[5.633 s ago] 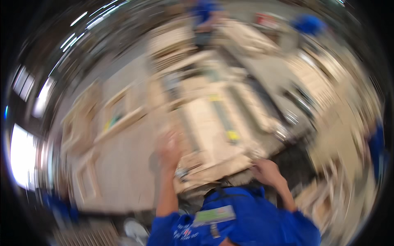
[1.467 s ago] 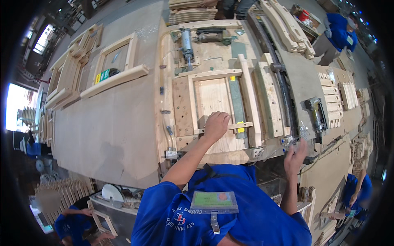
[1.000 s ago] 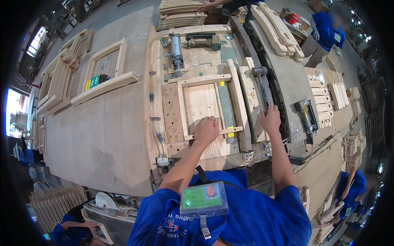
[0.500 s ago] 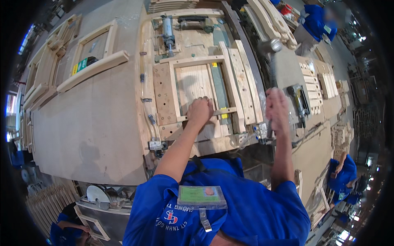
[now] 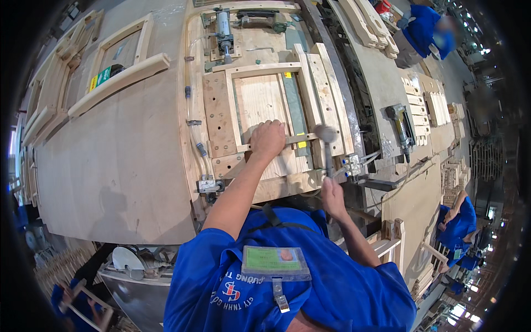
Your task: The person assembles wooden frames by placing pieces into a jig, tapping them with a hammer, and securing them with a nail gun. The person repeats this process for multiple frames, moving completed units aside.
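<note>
- The left hand (image 5: 267, 138) is clenched, pressing down on the near rail (image 5: 282, 140) of a wooden frame (image 5: 260, 69), knuckles up.
- The frame lies flat in a jig (image 5: 218, 119) on the tabletop (image 5: 110, 160), at about 12 o'clock from the person's chest; its near rail runs across from 9 to 3 o'clock under the left hand.
- The right hand (image 5: 332, 195) is closed around the handle of a mallet (image 5: 327, 134), gripping its lower end at the near edge of the jig.
- The mallet stands roughly upright in view, its round head at 12 o'clock from the right hand, just beside the right end of the near rail; whether it touches the wood cannot be told.
- The mallet head sits at 3 o'clock from the left hand, close by.
- A green strip (image 5: 295, 108) runs along the right inner side of the frame, at 1 o'clock from the left hand.
- A pneumatic cylinder (image 5: 224, 30) is fixed at the far end of the jig, at 11 o'clock from the frame.
- A nail gun (image 5: 399, 123) rests on the tabletop at 3 o'clock, well apart from the mallet.
- More frame parts (image 5: 119, 77) lie at 10 o'clock, far across the bare board.
- Another person in blue (image 5: 425, 25) stands at 1 o'clock, far off.
</note>
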Tool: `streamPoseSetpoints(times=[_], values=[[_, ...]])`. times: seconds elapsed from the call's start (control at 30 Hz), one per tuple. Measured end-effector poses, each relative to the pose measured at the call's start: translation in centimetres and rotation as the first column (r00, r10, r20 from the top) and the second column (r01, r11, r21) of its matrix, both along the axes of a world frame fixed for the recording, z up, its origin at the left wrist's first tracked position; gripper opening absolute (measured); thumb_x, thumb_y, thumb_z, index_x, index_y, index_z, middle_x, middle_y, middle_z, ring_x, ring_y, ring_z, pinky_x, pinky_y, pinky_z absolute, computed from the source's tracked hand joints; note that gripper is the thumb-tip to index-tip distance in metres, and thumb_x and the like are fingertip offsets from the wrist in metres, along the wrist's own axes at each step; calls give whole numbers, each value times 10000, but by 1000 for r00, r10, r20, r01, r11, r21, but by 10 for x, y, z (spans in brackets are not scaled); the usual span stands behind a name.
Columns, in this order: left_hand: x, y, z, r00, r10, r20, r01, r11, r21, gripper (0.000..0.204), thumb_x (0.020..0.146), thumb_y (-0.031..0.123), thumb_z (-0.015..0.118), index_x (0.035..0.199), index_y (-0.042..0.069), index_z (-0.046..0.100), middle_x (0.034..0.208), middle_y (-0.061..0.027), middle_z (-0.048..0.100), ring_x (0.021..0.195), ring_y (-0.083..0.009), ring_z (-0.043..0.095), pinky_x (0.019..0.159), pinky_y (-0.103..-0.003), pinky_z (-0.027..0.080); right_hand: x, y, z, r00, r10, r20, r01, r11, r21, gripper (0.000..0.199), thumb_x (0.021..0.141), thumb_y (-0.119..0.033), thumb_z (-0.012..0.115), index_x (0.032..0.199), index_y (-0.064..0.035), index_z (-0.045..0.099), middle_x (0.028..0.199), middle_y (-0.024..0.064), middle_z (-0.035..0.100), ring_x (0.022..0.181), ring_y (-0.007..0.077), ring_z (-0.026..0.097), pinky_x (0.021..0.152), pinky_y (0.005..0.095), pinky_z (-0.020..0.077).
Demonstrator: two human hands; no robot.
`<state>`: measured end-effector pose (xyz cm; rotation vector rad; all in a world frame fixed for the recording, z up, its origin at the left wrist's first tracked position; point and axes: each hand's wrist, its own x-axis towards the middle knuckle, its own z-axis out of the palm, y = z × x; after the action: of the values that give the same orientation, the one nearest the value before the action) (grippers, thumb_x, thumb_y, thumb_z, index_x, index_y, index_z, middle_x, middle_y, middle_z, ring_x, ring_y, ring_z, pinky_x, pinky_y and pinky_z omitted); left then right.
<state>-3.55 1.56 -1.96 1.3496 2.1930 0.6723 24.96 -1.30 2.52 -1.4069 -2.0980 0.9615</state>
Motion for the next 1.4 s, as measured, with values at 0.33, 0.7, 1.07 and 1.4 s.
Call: streamPoseSetpoints(times=[0.33, 0.7, 1.07, 1.4], values=[[-5, -6, -12, 999, 50, -5, -50, 995, 85, 383, 1064, 322, 534, 1008, 14, 754, 1015, -224, 745, 972, -426, 702, 908, -544, 553, -134, 103, 248, 564, 169, -808, -113, 985, 127, 516, 1147, -545, 395, 1001, -63, 505, 659, 11, 456, 462, 92, 376, 424, 247, 298], [-5, 0, -6, 999, 43, -10, -43, 998, -43, 350, 1053, 326, 553, 1032, 19, 720, 1048, -228, 751, 1007, -411, 725, 902, -521, 585, -241, 164, 2, 982, 164, -97, -190, 856, -481, 529, 1105, -499, 534, 854, -35, 577, 705, 65, 529, 542, 196, 490, 534, 402, 443], [6, 15, 2, 986, -119, 120, 117, 993, 25, 374, 1028, 338, 582, 1006, 15, 770, 1127, -251, 721, 1068, -425, 680, 921, -537, 538, -142, 220, 42, 998, 61, 16, -63, 978, 197, 456, 1070, -447, 617, 982, 0, 643, 733, 194, 645, 728, 315, 698, 658, 467, 517], [31, 47, -3, 954, -224, 200, 224, 974, 24, 475, 1069, 399, 543, 900, 13, 762, 1013, -212, 687, 1004, -403, 666, 945, -504, 522, -95, 250, -20, 844, -238, 480, 89, 946, 313, 370, 993, -339, 685, 1235, -60, 646, 1165, 219, 664, 1100, 455, 655, 890, 579, 538]])
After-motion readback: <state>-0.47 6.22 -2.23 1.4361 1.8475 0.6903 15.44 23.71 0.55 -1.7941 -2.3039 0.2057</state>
